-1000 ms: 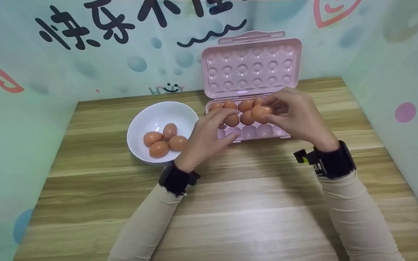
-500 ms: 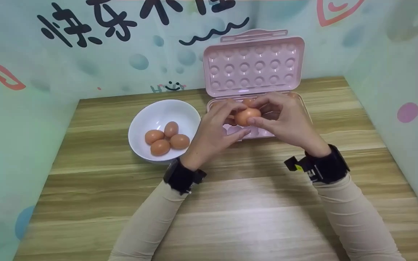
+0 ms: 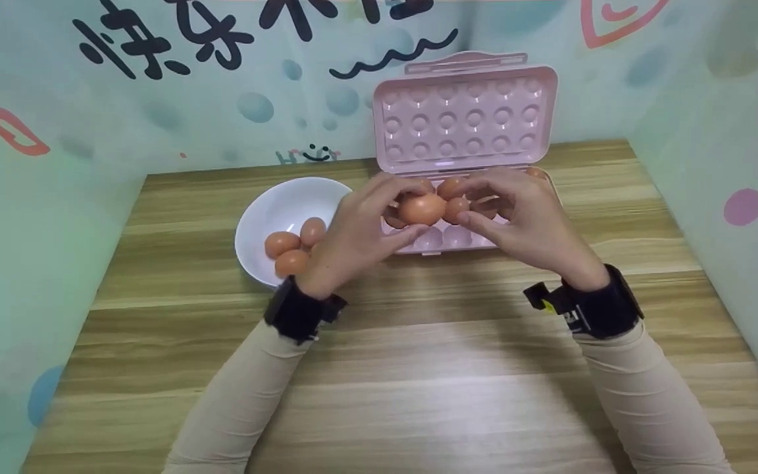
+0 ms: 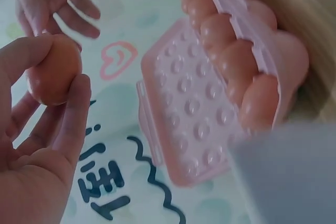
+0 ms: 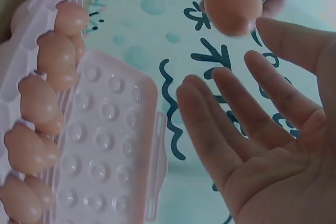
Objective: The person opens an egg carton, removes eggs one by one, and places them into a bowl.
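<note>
My left hand [image 3: 353, 234] pinches a brown egg [image 3: 422, 209] between thumb and fingers, above the pink egg carton [image 3: 430, 239]. To the right of that egg, my right hand [image 3: 533, 227] has its fingers spread and holds nothing. The right wrist view shows its fingertips apart from the held egg [image 5: 233, 6]. More brown eggs [image 3: 451, 187] sit in the carton's rear rows, partly hidden by both hands. Bare pink cups show along its front row. The carton's lid [image 3: 464, 118] stands raised against the wall behind.
A white bowl [image 3: 251, 214] stands left of the carton, partly covered by my left hand and wrist. Several brown eggs [image 3: 282, 245] lie in it. The wooden table [image 3: 418, 368] runs back to a printed wall covering [image 3: 208, 138], with side walls left and right.
An egg held in my right hand has moved left over the carton and passed into my left hand. The right hand has let go; the left has drawn back leftward with the egg.
</note>
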Action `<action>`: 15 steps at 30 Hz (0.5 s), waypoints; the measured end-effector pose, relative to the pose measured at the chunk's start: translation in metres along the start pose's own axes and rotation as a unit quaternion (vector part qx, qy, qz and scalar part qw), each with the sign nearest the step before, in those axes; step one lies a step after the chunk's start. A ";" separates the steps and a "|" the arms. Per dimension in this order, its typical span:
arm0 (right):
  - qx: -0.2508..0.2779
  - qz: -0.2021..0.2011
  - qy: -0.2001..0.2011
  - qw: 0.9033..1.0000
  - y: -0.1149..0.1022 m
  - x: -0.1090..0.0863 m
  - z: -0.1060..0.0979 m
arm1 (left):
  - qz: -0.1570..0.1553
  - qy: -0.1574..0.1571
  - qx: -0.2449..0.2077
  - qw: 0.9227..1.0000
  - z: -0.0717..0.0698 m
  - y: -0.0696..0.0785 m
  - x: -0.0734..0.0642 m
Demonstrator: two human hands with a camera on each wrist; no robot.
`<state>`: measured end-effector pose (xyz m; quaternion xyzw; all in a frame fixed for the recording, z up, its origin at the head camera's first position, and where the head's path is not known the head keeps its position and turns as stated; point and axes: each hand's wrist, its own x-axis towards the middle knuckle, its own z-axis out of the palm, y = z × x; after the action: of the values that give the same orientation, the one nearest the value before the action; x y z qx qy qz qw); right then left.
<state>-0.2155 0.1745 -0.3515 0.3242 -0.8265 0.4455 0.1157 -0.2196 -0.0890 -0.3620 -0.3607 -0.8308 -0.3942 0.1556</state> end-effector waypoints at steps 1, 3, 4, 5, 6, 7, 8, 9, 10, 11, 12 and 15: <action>-0.019 -0.007 0.000 1.000 0.000 0.000 -0.002 | -0.007 -0.003 0.001 1.000 -0.006 -0.001 0.000; -0.057 -0.014 0.002 0.998 0.000 -0.001 -0.006 | -0.025 -0.009 0.011 1.000 -0.018 -0.004 -0.001; -0.081 -0.014 0.004 0.997 0.000 -0.001 -0.008 | -0.034 -0.013 0.018 0.999 -0.024 -0.006 -0.001; -0.103 -0.014 0.007 0.995 0.001 -0.002 -0.010 | -0.043 -0.016 0.025 0.999 -0.029 -0.008 -0.002; -0.121 -0.014 0.008 0.992 0.002 -0.003 -0.012 | -0.050 -0.018 0.032 0.998 -0.034 -0.010 -0.002; -0.133 -0.011 0.007 0.991 0.003 -0.004 -0.014 | -0.060 -0.023 0.041 0.997 -0.040 -0.012 -0.002; -0.143 -0.005 0.005 0.990 0.004 -0.005 -0.016 | -0.067 -0.028 0.051 0.996 -0.045 -0.014 -0.002; -0.153 -0.002 0.002 0.988 0.006 -0.006 -0.018 | -0.072 -0.033 0.060 0.995 -0.049 -0.017 -0.002; -0.162 0.001 0.000 0.987 0.007 -0.007 -0.019 | -0.077 -0.039 0.066 0.994 -0.054 -0.019 -0.002; -0.171 0.004 -0.003 0.985 0.009 -0.009 -0.021 | -0.080 -0.044 0.072 0.993 -0.058 -0.021 -0.002; -0.179 0.005 -0.004 0.984 0.011 -0.010 -0.023 | -0.084 -0.050 0.078 0.992 -0.062 -0.023 -0.002; -0.200 0.005 -0.007 0.980 0.016 -0.014 -0.027 | -0.097 -0.073 0.098 0.988 -0.073 -0.027 -0.001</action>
<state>-0.2178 0.2085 -0.3531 0.2935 -0.9012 0.2697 0.1700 -0.2405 -0.1564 -0.3304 -0.2895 -0.9055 -0.2970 0.0902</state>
